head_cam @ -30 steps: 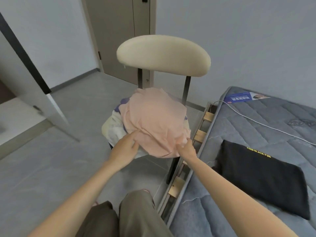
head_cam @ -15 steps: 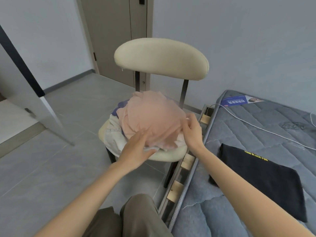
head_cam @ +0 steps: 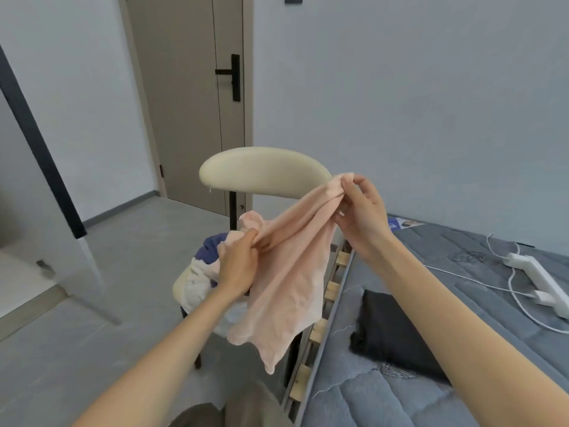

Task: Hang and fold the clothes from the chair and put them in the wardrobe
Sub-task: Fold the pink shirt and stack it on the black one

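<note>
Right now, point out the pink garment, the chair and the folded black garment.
pink garment [head_cam: 286, 291]: head view, on its hanging middle.
chair [head_cam: 261, 171]: head view, on the cream backrest.
folded black garment [head_cam: 385, 331]: head view, on its flat top.

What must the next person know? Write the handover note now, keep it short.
Left hand grips the pink garment bunched; right hand pinches its upper edge, higher up. It hangs in front of the chair.
More clothes lie piled on the seat.
Done: a dark folded garment lies on the mattress.
Left: fold or hang the pink one, clear the pile, stow everything; wardrobe not clearly in view.
</note>
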`<act>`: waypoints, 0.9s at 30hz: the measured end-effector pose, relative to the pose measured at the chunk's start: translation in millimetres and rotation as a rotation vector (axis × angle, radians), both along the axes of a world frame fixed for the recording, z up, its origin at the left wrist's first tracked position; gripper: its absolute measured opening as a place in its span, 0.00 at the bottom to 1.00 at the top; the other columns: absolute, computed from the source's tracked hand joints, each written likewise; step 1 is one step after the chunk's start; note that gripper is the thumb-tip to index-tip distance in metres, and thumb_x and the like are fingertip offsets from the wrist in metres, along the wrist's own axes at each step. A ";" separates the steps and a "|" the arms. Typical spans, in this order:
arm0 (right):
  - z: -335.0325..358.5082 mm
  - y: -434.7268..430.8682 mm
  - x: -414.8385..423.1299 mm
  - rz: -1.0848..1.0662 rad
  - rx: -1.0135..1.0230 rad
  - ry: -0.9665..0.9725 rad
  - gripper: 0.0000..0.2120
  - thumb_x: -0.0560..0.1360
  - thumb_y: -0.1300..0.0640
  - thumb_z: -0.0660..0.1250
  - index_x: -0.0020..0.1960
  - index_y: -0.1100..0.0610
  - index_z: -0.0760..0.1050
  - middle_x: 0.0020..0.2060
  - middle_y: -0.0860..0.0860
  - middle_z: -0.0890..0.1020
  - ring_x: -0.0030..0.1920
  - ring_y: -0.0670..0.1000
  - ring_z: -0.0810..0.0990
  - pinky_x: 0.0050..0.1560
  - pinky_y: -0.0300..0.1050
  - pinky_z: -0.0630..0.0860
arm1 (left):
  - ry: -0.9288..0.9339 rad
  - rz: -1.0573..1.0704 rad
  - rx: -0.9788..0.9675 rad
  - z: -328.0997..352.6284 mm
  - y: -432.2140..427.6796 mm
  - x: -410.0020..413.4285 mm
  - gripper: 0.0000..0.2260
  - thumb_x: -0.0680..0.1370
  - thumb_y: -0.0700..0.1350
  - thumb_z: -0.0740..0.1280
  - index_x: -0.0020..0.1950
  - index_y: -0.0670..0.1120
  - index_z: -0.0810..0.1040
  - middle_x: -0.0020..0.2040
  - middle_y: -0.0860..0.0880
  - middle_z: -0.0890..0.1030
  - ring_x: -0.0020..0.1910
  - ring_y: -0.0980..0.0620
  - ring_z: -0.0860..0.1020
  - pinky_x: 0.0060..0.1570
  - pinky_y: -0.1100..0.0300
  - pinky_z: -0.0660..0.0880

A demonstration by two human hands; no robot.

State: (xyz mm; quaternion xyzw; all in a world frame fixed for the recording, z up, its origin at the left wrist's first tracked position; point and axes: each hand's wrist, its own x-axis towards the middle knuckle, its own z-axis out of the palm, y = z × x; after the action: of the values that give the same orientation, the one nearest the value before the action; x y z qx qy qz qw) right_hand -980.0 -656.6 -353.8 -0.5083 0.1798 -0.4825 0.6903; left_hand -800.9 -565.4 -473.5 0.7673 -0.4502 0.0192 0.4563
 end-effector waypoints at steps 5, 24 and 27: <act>16.5 1.4 -24.1 -0.148 0.039 0.105 0.03 0.81 0.58 0.62 0.50 0.57 0.69 0.40 0.52 0.82 0.35 0.47 0.82 0.33 0.39 0.78 | -0.001 -0.079 -0.218 73.6 17.9 -15.0 0.10 0.77 0.40 0.54 0.46 0.49 0.74 0.40 0.52 0.80 0.41 0.47 0.76 0.39 0.53 0.70; 18.3 58.7 -39.0 0.039 -0.775 0.917 0.15 0.81 0.51 0.60 0.38 0.55 0.66 0.34 0.46 0.70 0.37 0.48 0.69 0.37 0.41 0.65 | 0.009 -0.060 -0.291 189.4 75.8 -18.3 0.11 0.78 0.42 0.59 0.48 0.49 0.82 0.46 0.51 0.83 0.48 0.50 0.79 0.49 0.55 0.74; 44.3 67.5 -36.7 0.021 -0.680 0.734 0.17 0.81 0.49 0.59 0.36 0.55 0.65 0.30 0.48 0.68 0.30 0.45 0.66 0.31 0.39 0.62 | -0.051 0.022 -0.179 182.1 78.9 2.1 0.10 0.79 0.48 0.58 0.44 0.52 0.77 0.44 0.50 0.81 0.49 0.45 0.77 0.48 0.51 0.74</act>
State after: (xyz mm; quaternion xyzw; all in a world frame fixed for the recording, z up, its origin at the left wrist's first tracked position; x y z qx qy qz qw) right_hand -1016.7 -589.1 -309.6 -0.8425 0.2384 -0.2961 0.3816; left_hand -798.9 -486.5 -291.4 0.7275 -0.4498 0.0837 0.5112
